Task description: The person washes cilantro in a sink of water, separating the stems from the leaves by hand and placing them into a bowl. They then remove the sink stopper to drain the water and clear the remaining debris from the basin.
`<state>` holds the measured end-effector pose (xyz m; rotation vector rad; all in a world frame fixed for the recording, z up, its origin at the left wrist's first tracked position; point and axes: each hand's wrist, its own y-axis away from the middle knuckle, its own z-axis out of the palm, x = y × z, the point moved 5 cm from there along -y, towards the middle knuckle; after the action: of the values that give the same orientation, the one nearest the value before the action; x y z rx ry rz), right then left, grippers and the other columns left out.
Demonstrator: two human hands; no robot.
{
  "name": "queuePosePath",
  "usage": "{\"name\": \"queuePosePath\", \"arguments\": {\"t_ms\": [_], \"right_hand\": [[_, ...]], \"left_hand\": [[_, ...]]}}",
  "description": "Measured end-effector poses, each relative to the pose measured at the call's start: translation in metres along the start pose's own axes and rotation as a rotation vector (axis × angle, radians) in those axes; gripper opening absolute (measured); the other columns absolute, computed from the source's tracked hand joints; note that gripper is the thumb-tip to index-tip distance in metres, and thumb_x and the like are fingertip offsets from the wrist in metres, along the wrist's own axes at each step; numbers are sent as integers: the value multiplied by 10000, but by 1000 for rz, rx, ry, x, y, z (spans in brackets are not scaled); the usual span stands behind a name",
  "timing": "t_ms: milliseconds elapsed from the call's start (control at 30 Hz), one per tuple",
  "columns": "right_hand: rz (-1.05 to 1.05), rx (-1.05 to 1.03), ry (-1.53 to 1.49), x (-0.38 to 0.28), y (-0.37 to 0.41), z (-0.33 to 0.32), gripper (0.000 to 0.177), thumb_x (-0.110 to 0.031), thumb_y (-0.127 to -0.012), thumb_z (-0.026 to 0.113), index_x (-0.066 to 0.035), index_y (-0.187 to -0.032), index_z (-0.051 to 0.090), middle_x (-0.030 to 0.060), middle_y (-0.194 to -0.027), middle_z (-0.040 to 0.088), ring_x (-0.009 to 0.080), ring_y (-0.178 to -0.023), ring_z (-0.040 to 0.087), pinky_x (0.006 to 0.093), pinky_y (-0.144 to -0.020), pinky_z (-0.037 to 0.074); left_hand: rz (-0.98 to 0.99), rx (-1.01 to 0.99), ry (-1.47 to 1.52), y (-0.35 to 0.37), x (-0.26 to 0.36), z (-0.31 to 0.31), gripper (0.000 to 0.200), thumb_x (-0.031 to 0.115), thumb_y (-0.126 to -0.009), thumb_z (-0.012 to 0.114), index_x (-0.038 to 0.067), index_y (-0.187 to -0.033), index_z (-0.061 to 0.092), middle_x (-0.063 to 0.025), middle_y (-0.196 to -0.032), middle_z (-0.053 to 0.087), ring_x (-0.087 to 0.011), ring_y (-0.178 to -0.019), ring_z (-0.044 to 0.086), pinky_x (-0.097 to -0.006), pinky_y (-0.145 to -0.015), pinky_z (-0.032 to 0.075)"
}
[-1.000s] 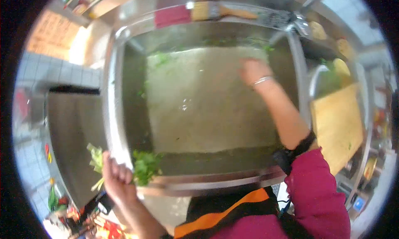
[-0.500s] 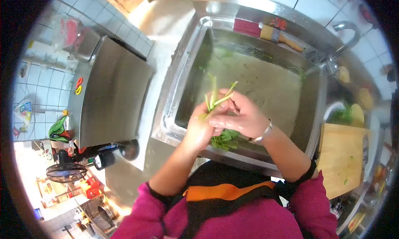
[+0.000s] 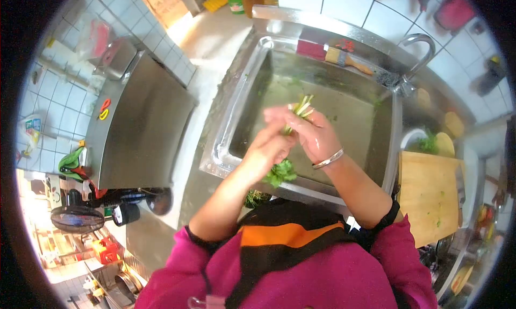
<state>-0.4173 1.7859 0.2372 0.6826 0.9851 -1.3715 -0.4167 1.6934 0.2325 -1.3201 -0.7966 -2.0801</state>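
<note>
A bunch of leafy green herbs is in my hands above the sink. Its pale cut stems point up and away from me, while the leaves hang toward me below my hands. My left hand is closed round the middle of the bunch. Wearing a silver bangle, my right hand grips the stems near their cut ends, its fingers slightly blurred. Cloudy water with bits of green lies in the basin beneath.
A scrubbing brush and a dark red pad lie on the back ledge beside the tap. At right are a cutting board and a bowl of greens. A steel counter stands at left.
The stems, splayed apart before, are now gathered closer together. My right hand has moved up round the stem ends, and more of the leaves shows below my left hand. The view has shifted slightly.
</note>
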Motion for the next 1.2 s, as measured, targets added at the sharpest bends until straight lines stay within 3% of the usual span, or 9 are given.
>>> {"name": "queuePosePath", "arguments": {"t_ms": [67,167,233,433,567,767,867,1033,1200], "right_hand": [[94,45,-100,-1,5,0,206,-144,-818,445,16,-902,543,84,-939,559,137,-856,517,265,-746,411],[190,72,-403,1,7,1,184,-135,-812,443,6,-867,547,110,-955,555,173,-882,524,285,-755,419],[-34,231,100,-4,4,-11,186,-150,-813,437,-5,-826,554,121,-930,565,190,-881,533,301,-728,437],[14,420,53,-52,17,-67,304,-257,-824,428,-12,-991,496,81,-880,584,170,-840,547,280,-699,446],[86,388,225,-71,30,-68,397,-312,-820,430,-9,-1076,444,98,-971,549,169,-891,522,277,-716,441],[181,168,-135,-33,60,-60,513,-335,-803,465,-28,-1191,332,103,-1109,459,166,-944,484,280,-720,437],[229,216,43,-30,78,-59,540,-310,-785,503,-55,-1214,295,86,-1101,458,154,-921,485,271,-730,428],[-351,461,560,-111,96,-71,473,-215,-791,488,-73,-1207,314,64,-1114,451,137,-975,452,249,-733,405],[-242,259,943,-140,100,-67,276,-102,-741,535,-42,-1009,508,37,-916,559,97,-802,506,229,-670,412]], "left_hand": [[27,-22,115,3,2,7,235,147,-806,358,21,-988,436,31,-558,316,-51,-431,254,-174,-370,188],[195,59,-334,1,8,6,240,230,-881,310,43,-873,460,39,-557,348,-31,-422,281,-155,-369,208],[185,52,-369,-2,4,5,228,219,-879,316,44,-861,461,44,-552,349,-30,-416,281,-155,-367,208],[106,14,-342,5,6,4,221,223,-877,328,49,-838,457,51,-520,336,-28,-385,250,-164,-343,186],[116,-10,-283,1,7,13,227,226,-877,329,42,-839,456,45,-508,324,-36,-380,237,-169,-337,177],[75,28,-91,-16,5,41,201,200,-870,341,42,-906,460,36,-538,322,-41,-413,253,-164,-358,189],[84,-13,-2,-25,1,61,188,183,-866,348,49,-945,453,37,-571,317,-39,-427,251,-159,-374,194],[84,-89,-15,-30,-5,89,174,131,-836,423,61,-971,506,48,-560,389,-22,-447,299,-157,-385,216],[145,-73,-175,-34,-10,109,151,103,-820,446,40,-934,523,53,-543,385,-13,-447,294,-159,-385,206]]}}
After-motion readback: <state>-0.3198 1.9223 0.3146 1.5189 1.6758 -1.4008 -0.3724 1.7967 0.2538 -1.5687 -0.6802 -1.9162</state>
